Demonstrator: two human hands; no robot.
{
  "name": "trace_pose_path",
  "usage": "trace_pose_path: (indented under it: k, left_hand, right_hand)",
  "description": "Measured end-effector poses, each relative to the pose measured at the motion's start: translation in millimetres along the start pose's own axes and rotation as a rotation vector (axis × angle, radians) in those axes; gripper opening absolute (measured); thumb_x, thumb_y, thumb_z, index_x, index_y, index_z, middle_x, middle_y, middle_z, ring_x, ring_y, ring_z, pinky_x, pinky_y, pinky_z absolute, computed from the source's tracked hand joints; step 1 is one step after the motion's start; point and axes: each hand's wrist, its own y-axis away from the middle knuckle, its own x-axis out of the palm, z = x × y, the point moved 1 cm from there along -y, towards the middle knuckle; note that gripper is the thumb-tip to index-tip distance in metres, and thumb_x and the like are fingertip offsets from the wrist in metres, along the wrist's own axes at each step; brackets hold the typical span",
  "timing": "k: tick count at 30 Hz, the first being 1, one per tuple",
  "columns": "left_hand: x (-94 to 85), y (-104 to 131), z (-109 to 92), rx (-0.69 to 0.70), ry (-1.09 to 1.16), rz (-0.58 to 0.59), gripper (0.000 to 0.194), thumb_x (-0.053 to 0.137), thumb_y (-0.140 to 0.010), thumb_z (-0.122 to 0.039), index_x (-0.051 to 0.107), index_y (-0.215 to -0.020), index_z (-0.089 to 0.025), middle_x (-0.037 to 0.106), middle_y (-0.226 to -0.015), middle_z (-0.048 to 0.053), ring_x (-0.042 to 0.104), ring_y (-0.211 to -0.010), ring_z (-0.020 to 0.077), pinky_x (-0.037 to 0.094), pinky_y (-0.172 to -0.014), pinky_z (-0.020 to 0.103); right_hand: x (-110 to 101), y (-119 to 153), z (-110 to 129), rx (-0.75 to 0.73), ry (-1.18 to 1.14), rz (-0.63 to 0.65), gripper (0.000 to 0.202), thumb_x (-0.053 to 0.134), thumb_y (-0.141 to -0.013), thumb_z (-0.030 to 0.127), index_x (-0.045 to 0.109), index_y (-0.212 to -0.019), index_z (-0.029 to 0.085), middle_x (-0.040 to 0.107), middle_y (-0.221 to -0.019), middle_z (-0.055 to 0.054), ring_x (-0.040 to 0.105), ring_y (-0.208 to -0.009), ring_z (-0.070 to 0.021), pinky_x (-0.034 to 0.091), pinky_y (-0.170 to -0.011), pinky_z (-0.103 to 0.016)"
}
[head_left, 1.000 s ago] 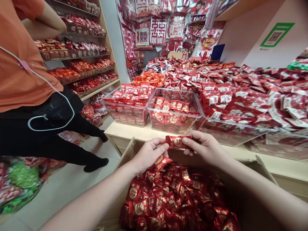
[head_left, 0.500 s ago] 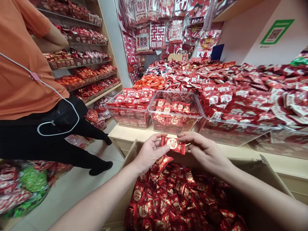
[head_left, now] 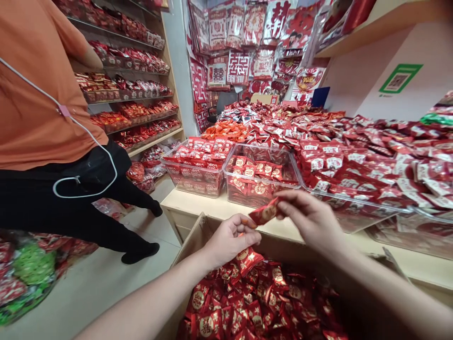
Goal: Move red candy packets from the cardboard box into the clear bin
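Observation:
My right hand (head_left: pixel 307 215) pinches one end of a small red packet (head_left: pixel 265 212), which hangs tilted in front of a clear bin. Close beside it on the left, my left hand (head_left: pixel 228 238) is closed on another red packet (head_left: pixel 247 259) that sticks out below its fingers. Both hands are over a cardboard box (head_left: pixel 189 236) holding a heap of similar red packets (head_left: pixel 240 302) with gold print. Just beyond the hands, a clear plastic bin (head_left: pixel 262 182) contains rows of red packets.
A second bin (head_left: pixel 198 172) stands to the left, a wider one (head_left: pixel 354 212) to the right, on a pale counter (head_left: pixel 417 264). Behind lie heaps of packets. A person in an orange shirt (head_left: pixel 42 94) stands at the left before stocked shelves (head_left: pixel 141 99).
The upper packet has left my left hand's fingers and is now tilted in my right hand. The camera view has shifted slightly, and the lower packet remains with my left hand.

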Motion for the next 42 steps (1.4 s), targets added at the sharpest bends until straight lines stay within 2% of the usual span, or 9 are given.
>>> trace_pose_path:
  k: [4,8,11,15,23,31,35,36,42]
  left_hand:
    - [-0.2,-1.5,1.2,-0.006,-0.046,-0.027,0.025,0.06,-0.069,-0.032,0.05,-0.081,-0.013,0.053,-0.063,-0.002,0.051,-0.059,0.0072,0.038,-0.058,0.02]
    - [-2.9,-2.9,4.4,-0.013,-0.067,-0.049,0.022,0.059,-0.07,-0.03,0.05,-0.08,-0.013,0.052,-0.068,-0.001,0.051,-0.061,0.0071,0.039,-0.06,0.02]
    - [-5.2,-1.9,5.1,-0.032,-0.093,-0.051,0.021,0.057,-0.072,-0.03,0.05,-0.08,-0.012,0.052,-0.063,-0.001,0.05,-0.06,0.007,0.038,-0.059,0.02]
    - [-5.7,-0.3,5.3,-0.042,-0.087,-0.041,0.021,0.057,-0.071,-0.03,0.049,-0.08,-0.012,0.052,-0.063,-0.002,0.05,-0.059,0.0071,0.037,-0.057,0.02]
    - [-3.2,-2.5,5.3,-0.112,-0.089,-0.011,0.014,0.049,-0.071,-0.022,0.051,-0.081,-0.012,0.054,-0.061,0.0,0.048,-0.059,0.0087,0.035,-0.059,0.022]
    - [-9.0,-0.8,1.0,-0.08,0.113,-0.03,0.029,0.05,-0.062,-0.007,0.05,-0.09,-0.013,0.056,-0.079,0.002,0.049,-0.066,0.0079,0.037,-0.061,0.021]
    - [-13.5,-3.7,-2.0,0.127,0.136,-0.161,0.034,0.06,-0.065,-0.012,0.047,-0.096,-0.016,0.053,-0.088,0.001,0.05,-0.075,0.0072,0.039,-0.071,0.021]
    - [-14.7,-5.2,-2.2,0.158,0.144,-0.183,0.035,0.061,-0.065,-0.012,0.046,-0.097,-0.016,0.053,-0.086,0.001,0.05,-0.076,0.007,0.039,-0.072,0.021]
    - [-14.0,-8.9,-0.6,0.116,0.14,-0.22,0.033,0.067,-0.062,-0.016,0.048,-0.089,-0.015,0.054,-0.072,-0.003,0.051,-0.066,0.0049,0.04,-0.066,0.019]
  right_hand:
    - [-23.0,-73.6,29.4,-0.217,0.441,-0.116,0.02,0.046,-0.077,0.02,0.059,-0.092,0.019,0.062,-0.084,-0.005,0.057,-0.073,-0.0158,0.045,-0.068,-0.029]
    - [-15.5,-149.6,14.3,0.016,0.842,0.121,0.026,0.047,-0.071,0.007,0.062,-0.09,0.015,0.063,-0.086,-0.007,0.056,-0.076,-0.017,0.042,-0.066,-0.025]
    - [3.5,-175.6,-8.0,0.203,0.981,0.315,0.023,0.051,-0.066,0.004,0.064,-0.083,0.012,0.064,-0.075,-0.009,0.057,-0.068,-0.0173,0.042,-0.058,-0.024]
    - [22.6,-181.2,-24.4,0.242,1.043,0.408,0.014,0.057,-0.061,0.002,0.065,-0.065,0.013,0.061,-0.057,-0.007,0.056,-0.062,-0.0175,0.042,-0.054,-0.025]
    - [29.6,-178.7,-39.9,0.218,1.111,0.474,0.012,0.058,-0.064,0.008,0.065,-0.072,0.012,0.064,-0.072,-0.009,0.058,-0.069,-0.0181,0.042,-0.059,-0.024]
    - [20.0,-172.9,-31.4,0.133,1.163,0.341,0.023,0.05,-0.068,0.01,0.063,-0.086,0.01,0.063,-0.088,-0.013,0.057,-0.083,-0.0219,0.041,-0.069,-0.027]
    - [0.9,-123.9,4.3,-0.173,0.845,0.099,0.025,0.042,-0.078,0.025,0.06,-0.092,0.016,0.063,-0.088,-0.007,0.057,-0.08,-0.0169,0.041,-0.07,-0.026]
    - [-1.8,-104.3,11.4,-0.198,0.727,0.131,0.025,0.042,-0.079,0.029,0.059,-0.091,0.017,0.063,-0.083,-0.006,0.057,-0.074,-0.0153,0.042,-0.066,-0.025]
    - [8.0,1.0,-2.4,0.13,0.348,0.406,0.033,0.05,-0.073,0.042,0.054,-0.094,0.016,0.059,-0.066,-0.002,0.052,-0.053,-0.0119,0.04,-0.05,-0.024]
